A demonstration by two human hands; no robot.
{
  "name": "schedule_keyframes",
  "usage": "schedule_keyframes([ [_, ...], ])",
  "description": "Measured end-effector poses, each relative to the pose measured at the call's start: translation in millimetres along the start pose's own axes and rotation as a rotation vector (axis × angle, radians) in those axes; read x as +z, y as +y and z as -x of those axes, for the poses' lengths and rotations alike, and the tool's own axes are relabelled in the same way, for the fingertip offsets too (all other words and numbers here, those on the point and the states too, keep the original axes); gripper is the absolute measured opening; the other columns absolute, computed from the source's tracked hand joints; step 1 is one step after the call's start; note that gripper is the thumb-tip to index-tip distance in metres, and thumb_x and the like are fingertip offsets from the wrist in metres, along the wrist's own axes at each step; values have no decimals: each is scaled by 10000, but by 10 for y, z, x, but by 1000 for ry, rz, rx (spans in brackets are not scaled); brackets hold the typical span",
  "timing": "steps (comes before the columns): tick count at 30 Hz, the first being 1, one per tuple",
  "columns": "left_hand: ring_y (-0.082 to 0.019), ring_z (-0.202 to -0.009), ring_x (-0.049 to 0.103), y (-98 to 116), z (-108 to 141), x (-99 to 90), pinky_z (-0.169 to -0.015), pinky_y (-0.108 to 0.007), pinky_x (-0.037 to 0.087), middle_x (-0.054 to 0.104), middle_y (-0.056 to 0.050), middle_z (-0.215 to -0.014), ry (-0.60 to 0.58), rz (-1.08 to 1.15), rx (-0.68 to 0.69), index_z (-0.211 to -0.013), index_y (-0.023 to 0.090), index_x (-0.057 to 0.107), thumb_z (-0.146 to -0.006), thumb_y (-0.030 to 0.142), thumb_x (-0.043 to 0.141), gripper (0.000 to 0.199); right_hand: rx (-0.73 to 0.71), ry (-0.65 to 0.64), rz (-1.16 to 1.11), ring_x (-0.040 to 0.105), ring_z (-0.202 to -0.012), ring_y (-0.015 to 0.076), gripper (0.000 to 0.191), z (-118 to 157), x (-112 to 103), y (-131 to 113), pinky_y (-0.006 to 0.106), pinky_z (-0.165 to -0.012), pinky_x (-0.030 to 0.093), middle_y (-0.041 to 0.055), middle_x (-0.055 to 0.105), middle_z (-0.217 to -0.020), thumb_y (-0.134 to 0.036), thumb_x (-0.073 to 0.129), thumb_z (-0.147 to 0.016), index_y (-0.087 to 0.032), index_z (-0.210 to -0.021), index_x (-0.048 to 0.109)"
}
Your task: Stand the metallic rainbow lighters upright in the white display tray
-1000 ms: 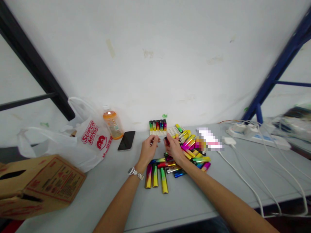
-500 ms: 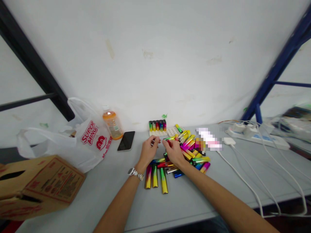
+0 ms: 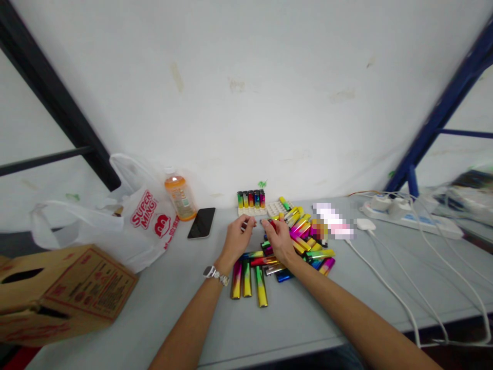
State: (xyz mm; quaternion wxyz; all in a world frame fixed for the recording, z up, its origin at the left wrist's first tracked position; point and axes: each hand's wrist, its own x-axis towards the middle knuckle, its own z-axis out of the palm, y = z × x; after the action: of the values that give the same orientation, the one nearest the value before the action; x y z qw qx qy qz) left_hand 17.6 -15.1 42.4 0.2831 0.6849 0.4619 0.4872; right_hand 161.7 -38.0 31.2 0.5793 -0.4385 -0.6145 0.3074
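My left hand, with a metal-band watch on its wrist, hovers left of the pile. Its fingers are curled together; whatever they pinch is too small to make out. My right hand is closed around a shiny lighter, mostly covered by the fingers; red and a dark tip show. Beneath and beside that hand lies a heap of metallic multicoloured lighters. Several more lie near the front, among them a green-yellow lighter. Behind my hands, lighters stand upright in a white tray.
A second white tray holds a lighter lying across it. At left are a phone, an orange drink bottle, a plastic bag and a cardboard box. A power strip and white cables occupy the right.
The view has shifted slightly. My right hand's fingertips have drawn a little away from my left hand, still with the lighter. The pile and trays look the same.
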Motion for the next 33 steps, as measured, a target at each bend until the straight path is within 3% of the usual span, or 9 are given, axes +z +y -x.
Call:
schedule_keyframes([
  [7,-148,-584,593,13,-9,-46,-542,-237,417,681,-17,-684,-22,-59,10,-766,193,652,-882,486,561,328,10,13,47,329,-549,117,501,-6,19,-12,284,-551,263,-42,341,-537,-570,494,-900,-214,-562,387],
  [13,-148,-589,595,-47,-18,-20,-551,-242,437,704,-25,-741,-35,-79,28,-791,197,669,-893,464,549,311,62,57,97,344,-536,122,348,-39,37,-7,278,-536,269,-42,367,-515,-390,483,-850,-218,-558,403],
  [16,-148,-600,588,-60,-16,-21,-565,-243,436,708,-28,-747,-48,-109,56,-795,199,687,-882,417,565,264,62,60,59,361,-550,122,354,-40,39,-16,270,-538,283,-39,385,-539,-414,504,-857,-212,-577,426],
  [18,-146,-599,581,-47,-9,-55,-576,-246,435,712,-33,-756,-119,-138,75,-790,196,701,-856,368,589,215,99,8,-50,358,-541,117,409,-42,43,-7,260,-525,293,-42,382,-557,-517,484,-893,-200,-635,489],
  [21,-155,-603,585,-13,8,-162,-585,-255,438,707,-39,-719,-321,-188,56,-758,188,721,-795,302,631,150,223,-74,-268,326,-488,114,543,-68,54,31,248,-469,297,-55,363,-568,-677,373,-912,-192,-848,607],
  [25,-182,-662,630,-10,28,-324,-618,-267,466,726,-50,-720,-523,-197,-48,-760,184,749,-721,287,697,122,254,-77,-348,378,-516,122,578,-130,56,75,250,-466,372,-45,398,-645,-711,396,-896,-197,-1041,617],
  [28,-183,-637,629,-42,41,-384,-589,-262,468,731,-45,-706,-591,-153,-123,-739,185,763,-641,285,762,140,168,-66,-244,430,-571,130,499,-166,43,91,257,-520,413,-40,427,-680,-653,463,-905,-203,-1064,610],
  [33,-175,-606,609,-40,52,-380,-553,-256,440,702,-19,-659,-633,-174,-225,-692,178,751,-551,270,810,178,20,-22,-73,532,-699,154,351,-232,9,182,267,-605,443,10,568,-761,-535,600,-867,-188,-878,652],
])
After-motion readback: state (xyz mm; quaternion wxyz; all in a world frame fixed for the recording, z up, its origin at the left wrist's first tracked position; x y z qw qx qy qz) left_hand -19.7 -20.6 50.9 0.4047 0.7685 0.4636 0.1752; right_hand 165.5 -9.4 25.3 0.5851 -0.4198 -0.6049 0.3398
